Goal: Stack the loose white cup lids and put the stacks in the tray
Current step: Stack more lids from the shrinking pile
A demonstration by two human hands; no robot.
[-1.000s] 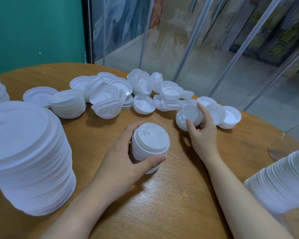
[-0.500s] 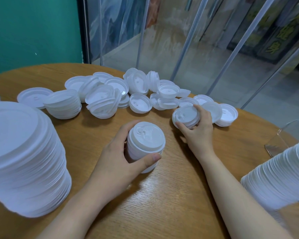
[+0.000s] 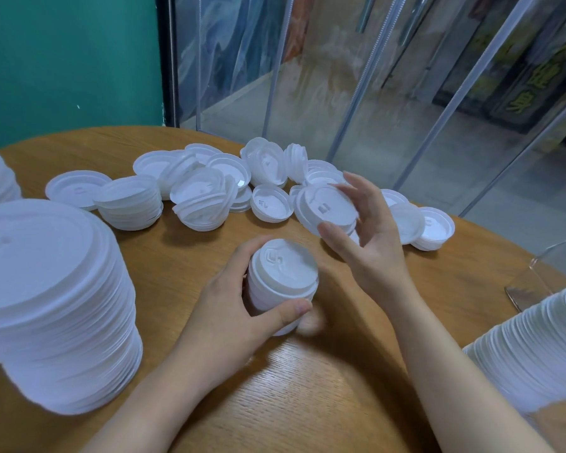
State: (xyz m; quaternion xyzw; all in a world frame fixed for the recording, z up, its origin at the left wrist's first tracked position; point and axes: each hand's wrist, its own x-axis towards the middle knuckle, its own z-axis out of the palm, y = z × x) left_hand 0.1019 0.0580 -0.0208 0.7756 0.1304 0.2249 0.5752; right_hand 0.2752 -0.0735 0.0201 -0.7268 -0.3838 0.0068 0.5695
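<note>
While the left hand (image 3: 229,308) curls thumb and fingers round a short stack of white plastic cup lids (image 3: 281,282) standing on the round wooden table (image 3: 307,387), the right hand (image 3: 370,250) holds a few white lids (image 3: 327,209) lifted off the table, tilted, pinched between thumb below and fingertips on the far rim. Held lids sit just above and right of the left-hand stack, not touching it. Loose white lids (image 3: 209,194) lie scattered along the far side of the table, some nested, some on edge; a small nested pile (image 3: 129,204) sits at their left end, two or three more lids (image 3: 432,227) behind the right hand. Tall blurred stack of larger white lids (image 3: 53,299) stands near left. Long stack of lids (image 3: 536,348) lies on its side at right edge, in a clear plastic tray (image 3: 543,273) as far as visible. Teal wall (image 3: 66,60) and glass panels (image 3: 373,76) behind.
</note>
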